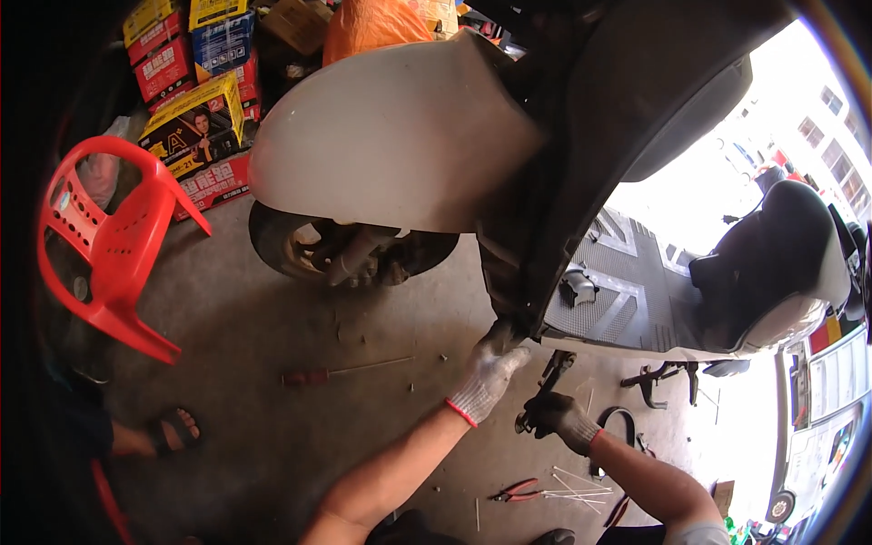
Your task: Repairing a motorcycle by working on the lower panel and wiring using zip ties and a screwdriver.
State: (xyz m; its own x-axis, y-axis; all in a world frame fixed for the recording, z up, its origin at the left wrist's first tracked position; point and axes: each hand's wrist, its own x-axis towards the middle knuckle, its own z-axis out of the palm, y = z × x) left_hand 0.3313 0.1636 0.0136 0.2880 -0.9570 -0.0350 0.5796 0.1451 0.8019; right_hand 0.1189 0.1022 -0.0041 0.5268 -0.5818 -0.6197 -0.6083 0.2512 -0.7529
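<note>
A scooter with a pale front panel [391, 136] and a black leg shield [581, 173] stands before me. My left hand [489, 372], in a white work glove with a red cuff, is closed on the lower edge of the leg shield; some fingertips are hidden behind it. To its right, below the footboard [627, 282], my right hand [563, 421] wears a dirt-darkened glove. Its fingers are curled round a dark piece whose rounded end shows beside them; what it is I cannot tell. A dark metal arm [555, 371] hangs just above that hand.
A screwdriver [341, 371] and small screws lie on the floor at left. Red-handled pliers [518, 491] and white cable ties [581, 491] lie nearer me. A red chair [123, 236], stacked boxes [213, 168] and another person's sandalled foot [177, 430] are at left.
</note>
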